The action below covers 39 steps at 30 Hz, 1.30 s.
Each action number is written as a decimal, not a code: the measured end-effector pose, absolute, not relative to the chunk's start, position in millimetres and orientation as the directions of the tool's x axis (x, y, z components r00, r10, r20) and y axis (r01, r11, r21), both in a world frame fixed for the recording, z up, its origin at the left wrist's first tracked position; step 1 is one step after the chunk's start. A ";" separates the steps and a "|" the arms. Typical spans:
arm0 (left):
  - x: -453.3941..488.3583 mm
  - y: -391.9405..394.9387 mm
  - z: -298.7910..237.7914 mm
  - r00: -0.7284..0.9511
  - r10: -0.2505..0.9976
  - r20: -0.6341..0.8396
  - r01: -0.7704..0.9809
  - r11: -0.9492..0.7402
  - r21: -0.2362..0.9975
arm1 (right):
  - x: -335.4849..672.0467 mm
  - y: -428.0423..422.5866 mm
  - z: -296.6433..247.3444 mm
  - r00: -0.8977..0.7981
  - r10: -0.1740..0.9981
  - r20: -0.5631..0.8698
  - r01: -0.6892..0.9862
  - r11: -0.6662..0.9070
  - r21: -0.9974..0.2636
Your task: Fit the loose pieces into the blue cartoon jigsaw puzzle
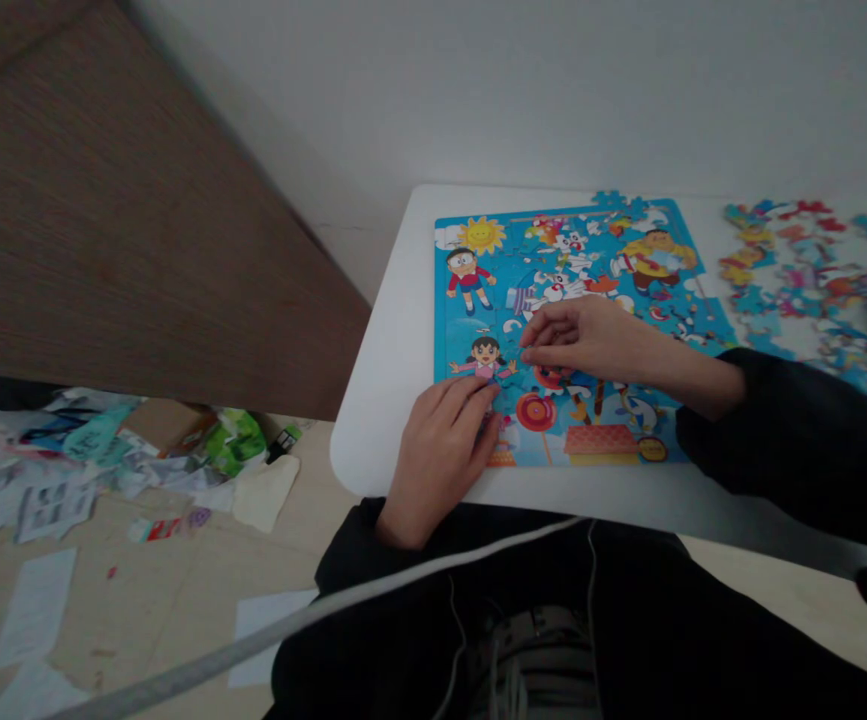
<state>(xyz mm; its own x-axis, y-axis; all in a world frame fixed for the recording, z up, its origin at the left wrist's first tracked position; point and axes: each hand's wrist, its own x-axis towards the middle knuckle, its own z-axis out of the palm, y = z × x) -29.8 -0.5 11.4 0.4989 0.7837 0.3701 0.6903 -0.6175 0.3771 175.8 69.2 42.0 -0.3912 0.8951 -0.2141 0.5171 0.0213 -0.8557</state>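
Observation:
A blue cartoon jigsaw puzzle [452, 325] lies on the white table, with joined pieces at its left and jumbled loose pieces over its middle. My left hand [444, 440] rests on its lower left part, just below the pink-clad figure, fingers stretched out on the board. Over the middle of the puzzle is my right hand [587, 335], its thumb and fingertips drawn together in a pinch. Whatever may be between those fingertips is too small to make out. A red round lollipop picture [536, 412] shows between the two hands.
More loose puzzle pieces [800, 260] are spread at the right of the white table [380, 400], which stands against a wall. A brown wooden panel [178, 230] rises at the left. Bags and papers [58, 505] litter the floor. A pale cable [373, 580] crosses in front of my lap.

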 end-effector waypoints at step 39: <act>-28.5 -1.7 10.5 0.504 0.774 0.383 0.679 -0.630 0.378 | 172.9 20.1 31.5 -0.579 0.772 0.262 0.751 0.630 -0.196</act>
<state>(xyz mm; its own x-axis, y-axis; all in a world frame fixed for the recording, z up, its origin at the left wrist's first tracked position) -28.5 -1.7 10.5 0.5044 0.7738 0.3831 0.6787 -0.6296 0.3781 172.9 20.1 31.5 -0.5792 0.7718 0.2623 0.7512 0.6303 -0.1959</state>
